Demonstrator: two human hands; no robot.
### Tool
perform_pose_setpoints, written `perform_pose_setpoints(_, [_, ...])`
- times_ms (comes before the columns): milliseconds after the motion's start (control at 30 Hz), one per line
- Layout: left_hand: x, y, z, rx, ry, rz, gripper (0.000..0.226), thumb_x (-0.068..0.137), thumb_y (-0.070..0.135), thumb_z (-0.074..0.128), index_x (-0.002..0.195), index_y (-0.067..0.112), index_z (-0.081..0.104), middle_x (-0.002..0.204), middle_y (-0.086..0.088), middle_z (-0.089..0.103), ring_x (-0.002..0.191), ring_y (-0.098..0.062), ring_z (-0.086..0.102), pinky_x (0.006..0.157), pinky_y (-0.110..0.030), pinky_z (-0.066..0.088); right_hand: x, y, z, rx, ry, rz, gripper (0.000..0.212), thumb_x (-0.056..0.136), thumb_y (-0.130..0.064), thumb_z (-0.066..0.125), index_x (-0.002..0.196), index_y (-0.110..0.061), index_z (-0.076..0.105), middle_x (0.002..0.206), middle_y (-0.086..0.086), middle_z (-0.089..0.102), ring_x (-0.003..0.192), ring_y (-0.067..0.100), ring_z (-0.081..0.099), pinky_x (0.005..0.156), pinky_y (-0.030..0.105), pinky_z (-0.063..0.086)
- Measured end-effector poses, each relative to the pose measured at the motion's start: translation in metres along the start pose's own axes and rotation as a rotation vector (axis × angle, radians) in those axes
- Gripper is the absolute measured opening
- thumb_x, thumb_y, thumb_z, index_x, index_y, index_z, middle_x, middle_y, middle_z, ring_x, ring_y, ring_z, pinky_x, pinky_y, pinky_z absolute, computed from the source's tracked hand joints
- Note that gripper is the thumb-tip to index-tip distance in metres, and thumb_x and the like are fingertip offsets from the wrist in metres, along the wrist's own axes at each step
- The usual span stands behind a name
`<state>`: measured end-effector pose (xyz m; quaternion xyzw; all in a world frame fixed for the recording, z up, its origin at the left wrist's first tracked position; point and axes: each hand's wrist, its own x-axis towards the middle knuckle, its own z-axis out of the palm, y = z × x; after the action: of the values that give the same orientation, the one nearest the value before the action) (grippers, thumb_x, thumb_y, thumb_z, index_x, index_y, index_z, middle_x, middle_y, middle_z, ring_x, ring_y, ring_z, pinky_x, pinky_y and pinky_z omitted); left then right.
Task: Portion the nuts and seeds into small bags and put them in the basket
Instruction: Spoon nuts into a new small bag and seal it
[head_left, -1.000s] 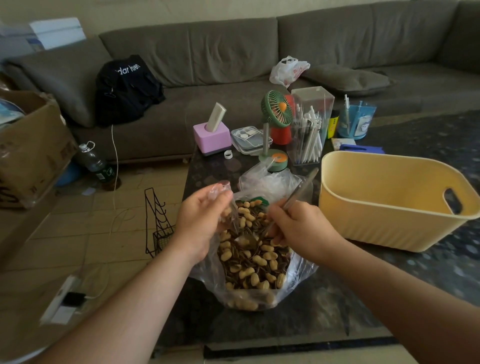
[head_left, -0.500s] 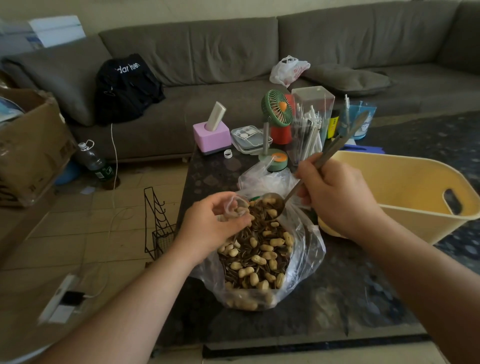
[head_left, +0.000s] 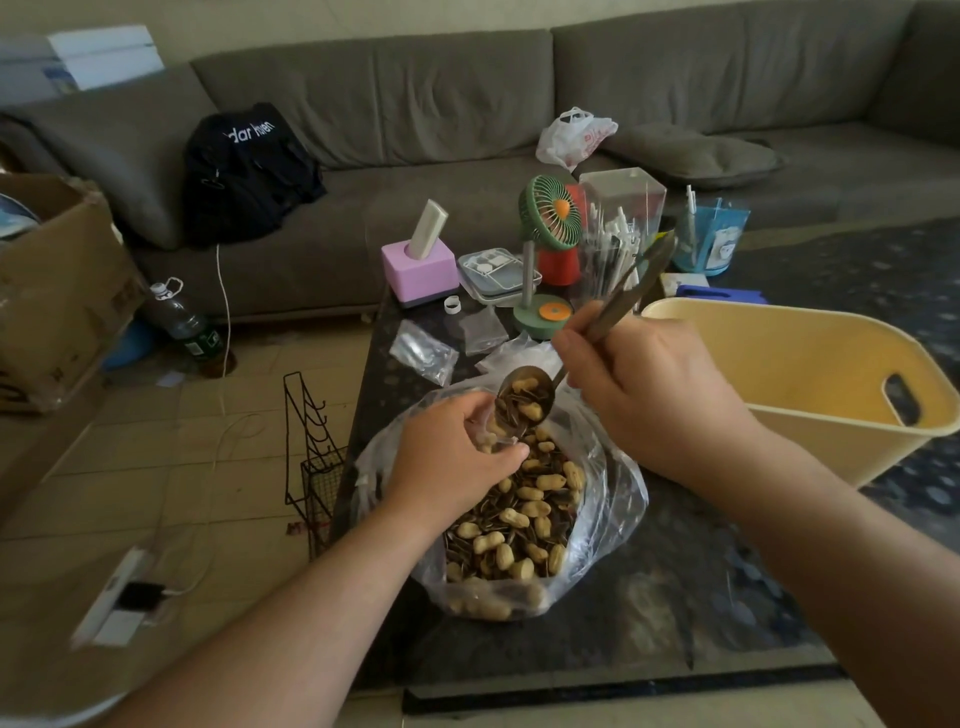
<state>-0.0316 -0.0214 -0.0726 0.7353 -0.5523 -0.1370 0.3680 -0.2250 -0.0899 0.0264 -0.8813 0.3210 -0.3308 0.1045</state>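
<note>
Left hand (head_left: 451, 457) holds a small clear bag (head_left: 485, 434), fingers (head_left: 506, 454) curled round its mouth, just above the big plastic bag (head_left: 613, 499) of peanuts and sunflower seeds (head_left: 519, 514). The small bag is mostly hidden behind the fingers; how wide the mouth is open I cannot tell. A few nuts seem to be inside it already.

Metal scoop (head_left: 524, 397), loaded with nuts and seeds, sits tilted with its lip right at the bag mouth, touching or nearly so. Right hand (head_left: 644, 384) grips the scoop handle, fingers clenched round it, handle pointing up and away toward the far side of the table (head_left: 675, 597).

Risks, as I read it:
- Scoop bowl looks wider than the bag mouth. A fast tip means peanuts bounce off the rim. Most would drop back into the big bag below, so low cost.
- Thin film mouth may collapse under the pour if the left grip slackens; the load then goes over the fingers.
- Big bag's loose edge sits close to the left wrist; dragging it could spill stock onto the table or floor.
- Overfilling leaves no margin to seal.

Spare small bags (head_left: 423, 351) lie on the table beyond the big bag. Yellow basket (head_left: 779, 374) stands right of both hands, near, apart from them; no filled bags visible inside from here.
</note>
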Motion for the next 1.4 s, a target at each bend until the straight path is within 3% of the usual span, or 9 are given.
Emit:
perform_pose_setpoints(133, [0.0, 0.004, 0.0, 0.028, 0.001, -0.004, 0.055, 0.081, 0.046, 0.087, 0.132, 0.036, 0.069, 0.104, 0.027, 0.064, 0.091, 0.016, 0.057, 0.07, -0.005, 0.045, -0.001, 0.0, 0.003, -0.041, 0.0, -0.064, 0.03, 0.105, -0.039, 0.042, 0.099, -0.018, 0.064, 0.073, -0.012, 0.056, 0.061, 0.004, 0.052, 0.056, 0.022, 0.042])
perform_pose_setpoints(333, [-0.001, 0.003, 0.001, -0.02, -0.019, -0.016, 0.038, 0.08, 0.045, 0.087, 0.114, 0.044, 0.07, 0.1, 0.026, 0.071, 0.093, 0.014, 0.063, 0.075, -0.007, 0.045, -0.002, 0.001, 0.007, -0.058, 0.029, -0.121, 0.028, 0.107, -0.035, 0.043, 0.094, -0.017, 0.06, 0.073, -0.008, 0.055, 0.061, 0.015, 0.053, 0.057, 0.039, 0.05])
perform_pose_setpoints(533, [0.0, 0.002, 0.002, -0.021, -0.009, -0.021, 0.052, 0.083, 0.045, 0.086, 0.131, 0.036, 0.07, 0.108, 0.026, 0.069, 0.094, 0.015, 0.06, 0.073, -0.004, 0.043, -0.004, 0.002, 0.013, -0.054, 0.047, -0.176, 0.035, 0.108, -0.038, 0.037, 0.097, -0.017, 0.062, 0.074, -0.011, 0.051, 0.061, 0.014, 0.048, 0.057, 0.037, 0.047])
perform_pose_setpoints(700, [0.0, 0.002, 0.002, -0.029, -0.024, -0.044, 0.033, 0.082, 0.045, 0.085, 0.112, 0.04, 0.071, 0.1, 0.021, 0.074, 0.094, 0.006, 0.066, 0.08, -0.015, 0.051, -0.005, 0.003, 0.014, -0.038, 0.053, -0.192, 0.036, 0.108, -0.038, 0.036, 0.101, -0.016, 0.063, 0.077, -0.008, 0.054, 0.064, 0.017, 0.05, 0.056, 0.038, 0.047])
perform_pose_setpoints(833, [0.0, 0.004, 0.0, -0.026, -0.026, -0.047, 0.032, 0.083, 0.044, 0.085, 0.107, 0.048, 0.065, 0.098, 0.025, 0.071, 0.093, 0.009, 0.064, 0.077, -0.011, 0.048, -0.005, 0.003, 0.016, -0.028, 0.049, -0.185, 0.036, 0.108, -0.038, 0.035, 0.101, -0.016, 0.062, 0.078, -0.005, 0.058, 0.065, 0.018, 0.053, 0.057, 0.04, 0.049])
perform_pose_setpoints(1000, [0.0, 0.001, 0.001, -0.019, -0.005, -0.06, 0.051, 0.08, 0.046, 0.087, 0.127, 0.034, 0.072, 0.108, 0.02, 0.074, 0.098, 0.006, 0.066, 0.08, -0.011, 0.05, -0.006, 0.005, 0.015, -0.022, 0.088, -0.182, 0.031, 0.109, -0.032, 0.041, 0.102, -0.013, 0.064, 0.082, -0.002, 0.062, 0.068, 0.02, 0.058, 0.059, 0.035, 0.047])
perform_pose_setpoints(1267, [-0.001, 0.005, -0.003, -0.031, -0.024, -0.066, 0.04, 0.085, 0.04, 0.085, 0.124, 0.036, 0.074, 0.098, 0.029, 0.07, 0.094, 0.014, 0.064, 0.079, -0.008, 0.047, -0.004, 0.014, 0.013, -0.012, 0.103, -0.115, 0.027, 0.109, -0.031, 0.045, 0.099, -0.015, 0.065, 0.075, -0.006, 0.059, 0.063, 0.014, 0.057, 0.059, 0.029, 0.046])
perform_pose_setpoints(1400, [0.0, 0.007, -0.007, -0.046, 0.029, -0.082, 0.054, 0.084, 0.042, 0.087, 0.135, 0.034, 0.07, 0.113, 0.022, 0.072, 0.104, 0.006, 0.066, 0.086, -0.011, 0.049, -0.007, 0.027, 0.021, 0.0, 0.033, -0.076, 0.027, 0.108, -0.035, 0.045, 0.1, -0.02, 0.066, 0.081, -0.008, 0.064, 0.069, 0.01, 0.059, 0.066, 0.032, 0.052])
